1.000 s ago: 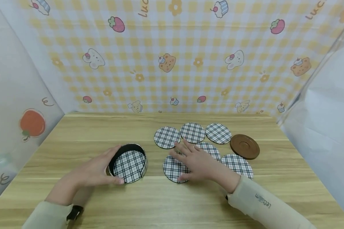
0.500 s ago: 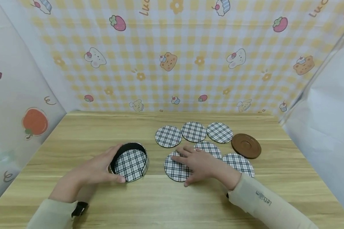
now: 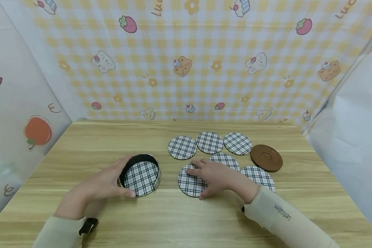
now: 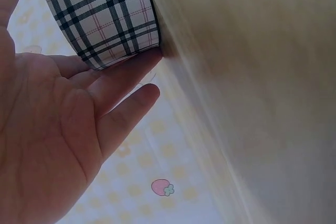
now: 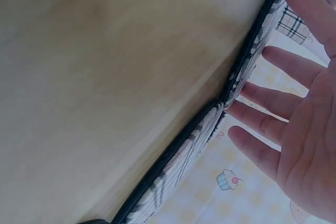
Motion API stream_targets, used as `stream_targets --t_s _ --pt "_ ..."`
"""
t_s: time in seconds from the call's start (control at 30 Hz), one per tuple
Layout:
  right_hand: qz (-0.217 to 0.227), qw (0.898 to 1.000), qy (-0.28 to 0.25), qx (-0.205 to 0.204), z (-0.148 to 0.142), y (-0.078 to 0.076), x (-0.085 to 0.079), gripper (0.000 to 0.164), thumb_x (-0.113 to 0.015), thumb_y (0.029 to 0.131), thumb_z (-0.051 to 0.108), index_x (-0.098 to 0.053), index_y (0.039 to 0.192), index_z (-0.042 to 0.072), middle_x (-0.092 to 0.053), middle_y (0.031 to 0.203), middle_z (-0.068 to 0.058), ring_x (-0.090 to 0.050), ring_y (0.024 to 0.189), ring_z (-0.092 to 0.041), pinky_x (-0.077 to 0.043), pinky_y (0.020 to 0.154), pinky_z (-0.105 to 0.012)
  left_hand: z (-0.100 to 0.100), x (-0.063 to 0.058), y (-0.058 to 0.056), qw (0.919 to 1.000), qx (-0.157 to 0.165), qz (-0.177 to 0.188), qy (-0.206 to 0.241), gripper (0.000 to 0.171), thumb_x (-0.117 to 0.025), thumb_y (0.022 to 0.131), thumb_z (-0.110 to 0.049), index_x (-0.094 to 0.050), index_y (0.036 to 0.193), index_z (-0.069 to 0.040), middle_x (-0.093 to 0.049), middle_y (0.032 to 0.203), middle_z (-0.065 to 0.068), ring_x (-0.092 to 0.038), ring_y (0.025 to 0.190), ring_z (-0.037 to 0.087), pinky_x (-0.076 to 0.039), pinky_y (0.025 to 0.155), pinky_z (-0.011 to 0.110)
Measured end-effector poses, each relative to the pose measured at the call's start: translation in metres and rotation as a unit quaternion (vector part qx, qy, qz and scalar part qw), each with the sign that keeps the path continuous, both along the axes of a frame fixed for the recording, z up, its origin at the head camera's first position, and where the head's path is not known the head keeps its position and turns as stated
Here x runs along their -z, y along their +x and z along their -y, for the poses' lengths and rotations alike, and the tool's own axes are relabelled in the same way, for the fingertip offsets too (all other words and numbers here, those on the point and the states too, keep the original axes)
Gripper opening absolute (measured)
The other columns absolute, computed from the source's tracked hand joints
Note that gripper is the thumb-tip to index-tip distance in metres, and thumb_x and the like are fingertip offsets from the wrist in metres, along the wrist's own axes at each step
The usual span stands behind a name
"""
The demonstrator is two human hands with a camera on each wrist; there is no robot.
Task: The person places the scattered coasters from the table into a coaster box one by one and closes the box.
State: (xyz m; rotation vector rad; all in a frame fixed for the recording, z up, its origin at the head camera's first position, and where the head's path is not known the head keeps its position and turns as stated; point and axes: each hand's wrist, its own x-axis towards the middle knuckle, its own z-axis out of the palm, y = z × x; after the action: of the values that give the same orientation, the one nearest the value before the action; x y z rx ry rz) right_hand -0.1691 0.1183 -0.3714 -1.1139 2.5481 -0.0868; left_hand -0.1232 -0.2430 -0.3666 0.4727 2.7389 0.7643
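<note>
A round coaster holder (image 3: 157, 179) in black-and-white plaid with a black lining stands left of the middle in the head view. My left hand (image 3: 106, 184) grips its left side, thumb at the near edge. The left wrist view shows the fingers against the plaid wall of the holder (image 4: 107, 17). Inside lies a plaid surface (image 3: 141, 179); whether it is a coaster or the holder's floor I cannot tell. My right hand (image 3: 216, 175) rests with spread fingers over a plaid coaster (image 3: 188, 184), its thumb at the near edge. In the right wrist view the coaster (image 5: 255, 45) lies flat on the table.
Plaid coasters lie behind the right hand: one at left (image 3: 182, 147), one in the middle (image 3: 209, 142) and one at right (image 3: 237, 143). Two more are partly hidden by the hand and forearm. A brown round coaster (image 3: 266, 158) sits farthest right on the wooden table (image 3: 161, 220).
The right thumb has shifted from on top of the near coaster to its near edge, and the hand has drawn slightly right. The left hand stays on the holder.
</note>
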Motion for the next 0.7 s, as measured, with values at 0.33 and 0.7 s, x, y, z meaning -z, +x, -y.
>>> stream_targets --t_s 0.33,0.7 --pt "0.013 1.000 -0.016 -0.005 -0.0027 -0.0003 -0.0032 0.084 -0.080 0.076 0.054 -0.048 0.148 0.024 -0.035 0.159 -0.013 -0.036 0.145 -0.036 -0.040 0.115 -0.051 -0.0019 0.0016 0.0006 0.9999 -0.006 0.007 0.015 0.127 -0.082 0.067 -0.060 -0.014 0.157 -0.002 -0.022 0.160 0.029 -0.029 0.143 0.053 -0.030 0.110 0.072" --pt "0.003 0.999 -0.049 -0.011 -0.0024 0.0005 -0.0070 0.080 -0.078 0.077 0.053 -0.051 0.146 0.022 -0.039 0.155 -0.014 -0.039 0.141 -0.036 -0.045 0.110 -0.052 0.0000 -0.0005 -0.0008 0.9996 -0.003 0.009 0.025 0.128 -0.083 0.067 -0.059 -0.014 0.157 -0.002 -0.022 0.160 0.030 -0.030 0.142 0.053 -0.030 0.110 0.072"
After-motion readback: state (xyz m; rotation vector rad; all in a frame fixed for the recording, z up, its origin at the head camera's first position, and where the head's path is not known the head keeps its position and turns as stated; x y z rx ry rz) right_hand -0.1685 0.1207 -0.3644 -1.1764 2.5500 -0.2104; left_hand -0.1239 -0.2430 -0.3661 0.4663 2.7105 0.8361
